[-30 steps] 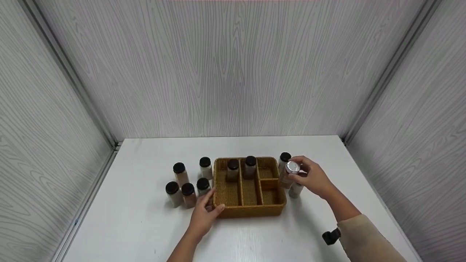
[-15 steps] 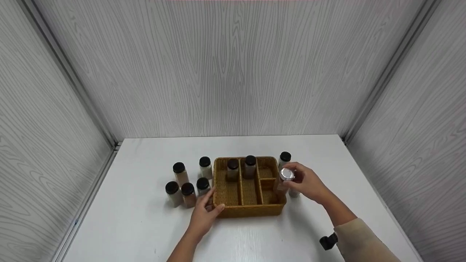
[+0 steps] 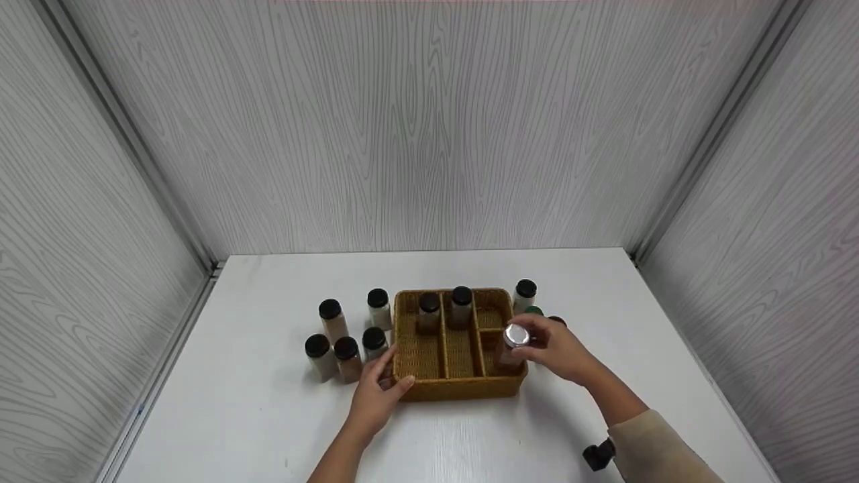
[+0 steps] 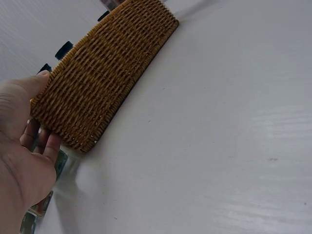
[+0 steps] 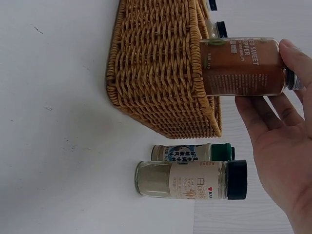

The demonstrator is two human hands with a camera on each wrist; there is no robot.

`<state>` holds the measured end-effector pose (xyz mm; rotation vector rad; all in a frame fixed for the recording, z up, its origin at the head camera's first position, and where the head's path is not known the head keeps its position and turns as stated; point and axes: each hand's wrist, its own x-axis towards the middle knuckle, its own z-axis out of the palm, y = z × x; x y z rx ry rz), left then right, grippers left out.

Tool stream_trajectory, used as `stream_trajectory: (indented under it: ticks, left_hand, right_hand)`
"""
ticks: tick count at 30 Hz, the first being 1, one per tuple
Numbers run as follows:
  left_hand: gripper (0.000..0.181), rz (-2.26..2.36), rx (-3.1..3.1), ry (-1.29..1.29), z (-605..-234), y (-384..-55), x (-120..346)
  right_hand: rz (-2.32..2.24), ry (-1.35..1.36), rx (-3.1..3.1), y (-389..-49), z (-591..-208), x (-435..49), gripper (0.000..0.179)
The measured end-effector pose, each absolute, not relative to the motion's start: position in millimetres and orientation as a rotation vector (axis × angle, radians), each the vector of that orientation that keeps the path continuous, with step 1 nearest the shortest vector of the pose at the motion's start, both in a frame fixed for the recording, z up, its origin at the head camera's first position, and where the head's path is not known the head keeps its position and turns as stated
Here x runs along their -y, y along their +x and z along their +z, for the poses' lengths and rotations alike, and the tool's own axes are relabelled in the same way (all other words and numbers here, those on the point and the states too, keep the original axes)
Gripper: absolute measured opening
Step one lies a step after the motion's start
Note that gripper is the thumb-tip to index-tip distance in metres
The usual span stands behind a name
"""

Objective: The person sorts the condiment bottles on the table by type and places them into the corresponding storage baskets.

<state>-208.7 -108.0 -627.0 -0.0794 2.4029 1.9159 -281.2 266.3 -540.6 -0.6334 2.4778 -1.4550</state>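
Observation:
My right hand (image 3: 560, 352) holds a spice jar (image 3: 510, 357) of red-brown powder by its upper part, just under the silver lid. In the right wrist view the jar (image 5: 243, 68), labelled sweet pepper, stands upright with its base at the rim of the wicker basket (image 5: 151, 53), over the front right compartment. My left hand (image 3: 377, 400) grips the basket (image 3: 463, 389) at its front left corner, thumb on the front rim and fingers along the left side (image 4: 46, 141). Two black-capped jars stand inside the basket, one in the left compartment (image 3: 429, 315), another in the middle one (image 3: 461, 308).
Several black-capped spice jars (image 3: 334, 325) stand left of the basket. To its right are a black-capped jar (image 3: 525, 296), a green-capped jar (image 5: 187, 152) and a white-labelled jar (image 5: 190, 180), partly hidden by my right hand in the head view. Wood-grain panels (image 3: 429, 134) surround the white table (image 3: 255, 416).
My right hand has carried the silver-lidded jar left and toward me, from beside the basket to over its front right compartment. The left hand and the basket have stayed put.

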Motion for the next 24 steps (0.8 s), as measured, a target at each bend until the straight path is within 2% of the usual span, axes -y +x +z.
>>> stream_trajectory:
  ticks: [15, 24]
  left_hand:
    - [0.076, 1.93, -2.421, -0.085, -628.6, -210.8, 107.5]
    - [0.08, 1.94, -2.384, -0.061, -628.0, -209.1, 108.4]
  right_hand:
    - [-1.454, -0.588, -2.462, -275.1, -562.2, -259.6, 0.052]
    - [-1.442, -0.57, -2.494, -271.4, -567.7, -254.5, 0.048]
